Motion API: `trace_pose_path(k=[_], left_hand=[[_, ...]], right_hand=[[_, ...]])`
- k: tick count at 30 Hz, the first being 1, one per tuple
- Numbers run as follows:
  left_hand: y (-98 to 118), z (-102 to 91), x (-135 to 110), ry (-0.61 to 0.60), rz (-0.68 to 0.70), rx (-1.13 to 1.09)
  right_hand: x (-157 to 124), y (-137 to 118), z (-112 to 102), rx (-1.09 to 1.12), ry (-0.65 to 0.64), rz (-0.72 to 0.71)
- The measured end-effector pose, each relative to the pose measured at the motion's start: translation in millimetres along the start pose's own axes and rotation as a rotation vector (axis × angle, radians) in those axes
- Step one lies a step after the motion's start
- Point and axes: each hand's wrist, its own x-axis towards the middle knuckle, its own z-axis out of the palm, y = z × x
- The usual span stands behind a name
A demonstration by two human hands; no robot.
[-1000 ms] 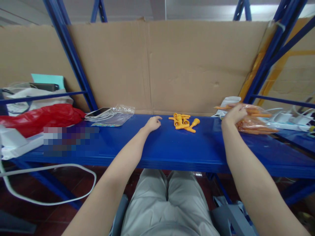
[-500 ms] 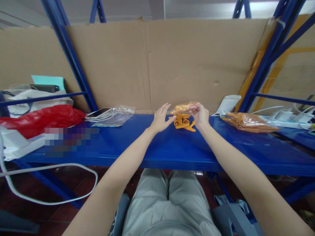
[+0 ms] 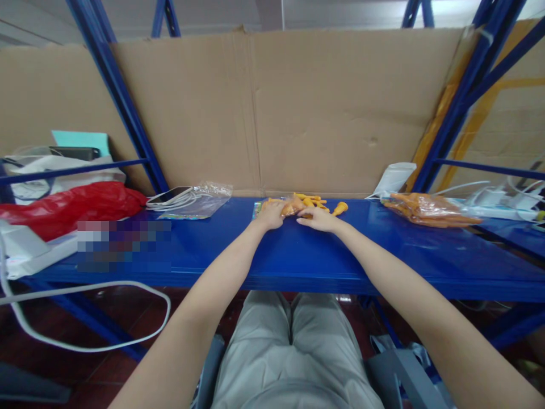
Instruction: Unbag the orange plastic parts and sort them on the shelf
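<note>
My left hand [image 3: 271, 216] lies closed on a clear plastic bag [image 3: 291, 205] with orange contents, its colourful end showing to the left of the hand. Close by on the right, my right hand [image 3: 320, 219] reaches in toward the bag, thumb and fingers apart. Its fingertips are near the bag's right end; whether they touch it is too small to tell. Behind the right hand is a loose heap of orange plastic pieces [image 3: 313, 200]. One flared orange piece [image 3: 340, 208] sits just right of the heap.
A filled bag of orange pieces [image 3: 430, 209] lies on the right of the blue shelf [image 3: 306, 255]. To the left are a clear bag [image 3: 208, 200], a phone with a white cable [image 3: 172, 196] and a red plastic bag [image 3: 80, 204]. Cardboard [image 3: 340, 113] walls the back.
The orange-filled bag has moved left and down, from my right hand to under my left. My right hand has lowered in front of the loose pieces, which now look more spread.
</note>
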Motion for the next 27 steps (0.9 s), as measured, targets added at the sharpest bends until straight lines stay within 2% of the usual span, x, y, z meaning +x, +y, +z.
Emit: trace_pose_path(k=[3, 8, 13, 17, 20, 27], left_hand=[[-1.2, 0.4, 0.5, -0.052, -0.068, 0.048], [-4.1, -2.6, 0.0, -0.075, -0.158, 0.079], [-4.5, -21.6, -10.2, -0.069, -0.137, 0.068], [0.8, -38.7, -18.2, -0.117, -0.098, 0.062], [5.8, -48.6, -23.4, -0.137, -0.089, 0.035], [9.6, -55.2, -29.4, -0.101, 0.008, 0.004]], right_hand=[[3.0, 9.5, 3.0, -0.269, -0.063, -0.088], [5.7, 17.1, 5.0, -0.455, -0.081, -0.095], [5.2, 20.9, 1.6, -0.465, -0.047, -0.019], [5.4, 23.9, -2.5, -0.420, -0.016, 0.037], [5.6, 25.1, -2.9, -0.464, 0.030, 0.079], [6.7, 30.5, 0.9, -0.500, 0.012, 0.072]])
